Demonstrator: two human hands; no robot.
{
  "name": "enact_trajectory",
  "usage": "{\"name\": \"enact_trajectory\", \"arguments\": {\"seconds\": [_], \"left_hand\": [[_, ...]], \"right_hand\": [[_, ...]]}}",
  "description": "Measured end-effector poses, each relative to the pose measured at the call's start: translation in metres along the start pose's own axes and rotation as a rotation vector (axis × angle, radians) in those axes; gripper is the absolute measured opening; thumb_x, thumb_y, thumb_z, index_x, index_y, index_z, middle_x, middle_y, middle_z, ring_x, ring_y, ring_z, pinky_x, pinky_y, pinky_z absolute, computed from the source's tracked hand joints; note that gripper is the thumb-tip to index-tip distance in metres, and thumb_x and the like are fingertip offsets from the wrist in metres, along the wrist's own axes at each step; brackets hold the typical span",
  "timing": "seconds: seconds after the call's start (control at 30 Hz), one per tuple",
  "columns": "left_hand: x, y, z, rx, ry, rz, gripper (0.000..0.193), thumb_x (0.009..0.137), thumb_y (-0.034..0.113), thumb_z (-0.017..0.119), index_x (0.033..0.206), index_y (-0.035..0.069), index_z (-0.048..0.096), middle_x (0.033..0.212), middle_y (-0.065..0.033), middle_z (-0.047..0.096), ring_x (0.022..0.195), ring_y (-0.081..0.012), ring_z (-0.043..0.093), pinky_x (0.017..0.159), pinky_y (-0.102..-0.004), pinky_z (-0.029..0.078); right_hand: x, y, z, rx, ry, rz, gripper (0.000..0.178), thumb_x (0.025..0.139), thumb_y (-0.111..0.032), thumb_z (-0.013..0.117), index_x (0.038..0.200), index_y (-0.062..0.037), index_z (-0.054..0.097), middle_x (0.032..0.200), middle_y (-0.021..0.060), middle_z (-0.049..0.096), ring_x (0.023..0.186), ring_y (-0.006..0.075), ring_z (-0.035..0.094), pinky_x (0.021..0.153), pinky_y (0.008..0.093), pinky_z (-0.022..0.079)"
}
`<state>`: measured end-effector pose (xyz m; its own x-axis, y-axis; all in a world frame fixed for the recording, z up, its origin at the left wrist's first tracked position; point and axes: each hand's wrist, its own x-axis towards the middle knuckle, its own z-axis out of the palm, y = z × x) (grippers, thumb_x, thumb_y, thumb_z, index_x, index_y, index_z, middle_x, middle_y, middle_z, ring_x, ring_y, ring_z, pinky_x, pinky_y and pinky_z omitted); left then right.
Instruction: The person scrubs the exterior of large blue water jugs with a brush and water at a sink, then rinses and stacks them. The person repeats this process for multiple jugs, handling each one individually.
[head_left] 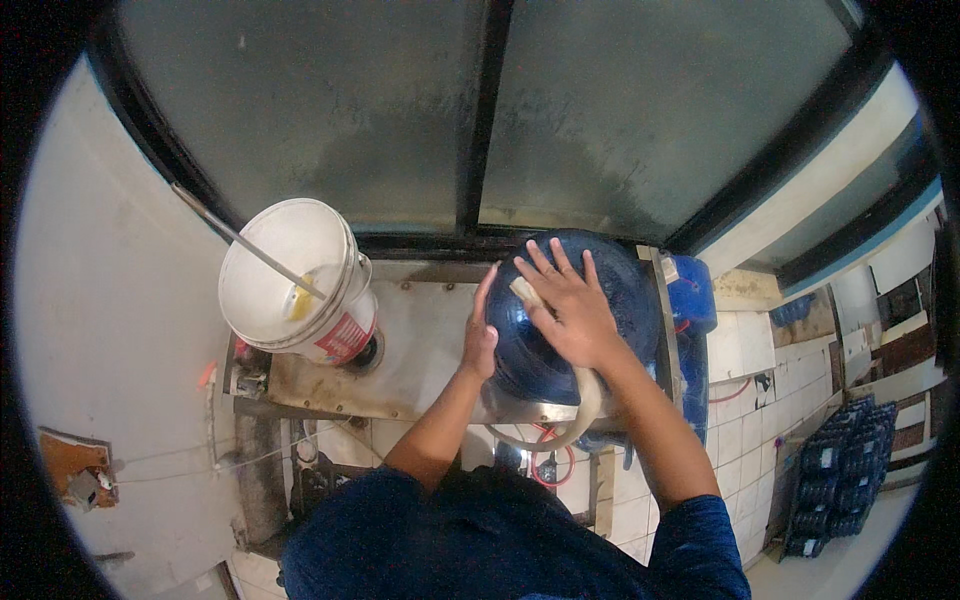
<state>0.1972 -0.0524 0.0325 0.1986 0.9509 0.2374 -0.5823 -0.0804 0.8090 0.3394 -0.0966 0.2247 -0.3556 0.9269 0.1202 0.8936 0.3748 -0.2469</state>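
A large, round, dark blue water jug (632, 300) stands on the metal-topped bench below the window. My right hand (575, 312) lies on its top with the fingers stretched and spread. Beneath that palm runs a cream-coloured hose (590, 400); its end shows beside my thumb, and the rest bends down over the bench's front edge. Along the jug's left side rests my left hand (481, 335), fingers straight and together, holding nothing. The underside of my right palm is hidden, so its contact with the hose is partly out of sight.
A white bucket (285, 215) with a long metal rod (245, 240) leaning in it stands on the bench (420, 340) at left. Frosted window panes (330, 110) rise behind. Blue containers (690, 295) sit right of the bench, and several stacked dark blue jugs (840, 475) stand farther right.
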Motion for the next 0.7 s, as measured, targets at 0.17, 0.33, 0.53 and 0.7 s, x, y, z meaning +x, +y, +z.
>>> {"name": "enact_trajectory", "arguments": {"seconds": [0.17,0.33,0.53,0.7], "left_hand": [[0.037,0.003,-0.024,-0.142,-0.098,-0.605,0.069,0.104,0.058,0.044,0.149,0.006,0.046,0.143,-0.0111,0.056,0.127,-0.0230,0.057,0.108,-0.0371,0.045],[0.046,-0.026,-0.037,-0.153,-0.125,-0.585,0.066,0.103,0.056,0.048,0.144,0.005,0.051,0.131,-0.0105,0.064,0.115,-0.0238,0.064,0.102,-0.0372,0.051],[-0.056,-0.113,-0.058,-0.587,0.193,-0.552,0.064,0.102,0.055,0.048,0.143,0.005,0.051,0.128,-0.0116,0.064,0.114,-0.0260,0.064,0.103,-0.0406,0.050],[-0.033,-0.121,-0.075,-0.555,0.115,-0.669,0.065,0.103,0.055,0.047,0.144,0.005,0.050,0.132,-0.0115,0.061,0.118,-0.0257,0.061,0.105,-0.0409,0.048]], "right_hand": [[-0.003,0.006,0.000,0.062,-0.013,-0.058,0.059,0.097,-0.030,0.053,0.153,-0.0170,0.044,0.163,0.0013,0.037,0.154,0.0355,0.022,0.122,0.0643,0.007],[0.000,0.003,0.000,0.060,0.000,-0.073,0.058,0.096,-0.031,0.053,0.152,-0.0187,0.046,0.163,-0.0001,0.037,0.154,0.0352,0.021,0.123,0.0643,0.006],[-0.001,0.003,0.000,0.083,-0.018,-0.037,0.059,0.095,-0.032,0.053,0.152,-0.0186,0.046,0.162,0.0000,0.038,0.154,0.0356,0.021,0.123,0.0648,0.005],[-0.003,0.005,0.000,0.090,-0.036,-0.090,0.061,0.096,-0.039,0.055,0.153,-0.0195,0.045,0.162,-0.0008,0.038,0.155,0.0368,0.018,0.122,0.0664,0.004]]}}
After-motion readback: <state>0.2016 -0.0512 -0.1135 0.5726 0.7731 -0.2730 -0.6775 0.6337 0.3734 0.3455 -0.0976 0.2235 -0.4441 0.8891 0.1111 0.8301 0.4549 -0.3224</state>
